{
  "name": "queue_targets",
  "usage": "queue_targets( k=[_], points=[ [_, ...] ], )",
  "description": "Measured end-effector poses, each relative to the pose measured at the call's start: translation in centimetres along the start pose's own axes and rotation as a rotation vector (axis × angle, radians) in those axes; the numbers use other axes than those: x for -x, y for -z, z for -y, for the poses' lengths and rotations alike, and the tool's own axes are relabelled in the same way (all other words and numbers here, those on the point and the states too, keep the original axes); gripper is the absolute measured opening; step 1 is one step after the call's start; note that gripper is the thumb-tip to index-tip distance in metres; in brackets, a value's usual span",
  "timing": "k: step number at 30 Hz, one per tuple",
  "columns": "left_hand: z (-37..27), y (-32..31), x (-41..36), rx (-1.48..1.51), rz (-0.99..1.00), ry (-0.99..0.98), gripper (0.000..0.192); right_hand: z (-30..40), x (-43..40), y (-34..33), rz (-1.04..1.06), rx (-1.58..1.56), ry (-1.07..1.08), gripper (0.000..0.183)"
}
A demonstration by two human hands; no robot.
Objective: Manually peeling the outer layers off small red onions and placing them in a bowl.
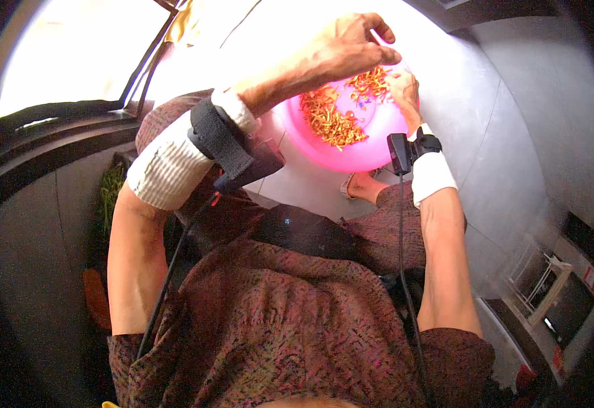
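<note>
A pink plastic basin (pixel 338 155) stands on the floor in front of my knees. Dried orange-brown strips (pixel 335 122) lie in it in two loose heaps, a larger one on the left and a smaller one towards the far right. My left hand (pixel 355 41) hovers over the far side of the basin, thumb and curled fingers apart, with nothing visible between them. Inside the basin's right side, my right hand (pixel 404 91) reaches down beside the smaller heap. Its fingertips are blurred by glare, so whether they pinch a strip is unclear.
Black devices are strapped over white cuffs on both wrists, and a cable (pixel 401 229) runs from each. Left of me is a dark-framed bright opening (pixel 67 61), with green stalks (pixel 112 194) below it. A white-framed object (pixel 547 285) stands at the lower right on grey tiles.
</note>
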State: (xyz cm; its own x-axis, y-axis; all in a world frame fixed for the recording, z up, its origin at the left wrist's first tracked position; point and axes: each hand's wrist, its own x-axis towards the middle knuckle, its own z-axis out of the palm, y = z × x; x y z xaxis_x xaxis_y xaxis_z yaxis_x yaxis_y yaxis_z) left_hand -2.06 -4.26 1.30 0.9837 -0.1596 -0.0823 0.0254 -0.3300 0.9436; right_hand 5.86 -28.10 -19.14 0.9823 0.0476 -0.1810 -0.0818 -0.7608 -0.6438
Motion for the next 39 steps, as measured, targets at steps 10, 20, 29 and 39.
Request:
queue_targets(
  k=[10,20,29,39],
  points=[
    [1.8,-0.9,0.0,0.237,0.076,-0.014,0.033,3.3,2.8,-0.5,0.067,0.169,0.27,0.018],
    [2.8,-1.4,-1.0,0.21,0.079,-0.082,0.029,0.7,6.0,-3.4,0.587,0.207,0.437,0.016],
    [2.5,-1.1,-0.7,0.191,0.116,-0.091,0.017,0.2,6.9,-4.1,0.511,0.181,0.343,0.017],
    [2.1,-0.9,-0.5,0.116,0.151,-0.086,0.017,1.7,7.3,-3.9,0.623,0.23,0.387,0.022]
  ],
)
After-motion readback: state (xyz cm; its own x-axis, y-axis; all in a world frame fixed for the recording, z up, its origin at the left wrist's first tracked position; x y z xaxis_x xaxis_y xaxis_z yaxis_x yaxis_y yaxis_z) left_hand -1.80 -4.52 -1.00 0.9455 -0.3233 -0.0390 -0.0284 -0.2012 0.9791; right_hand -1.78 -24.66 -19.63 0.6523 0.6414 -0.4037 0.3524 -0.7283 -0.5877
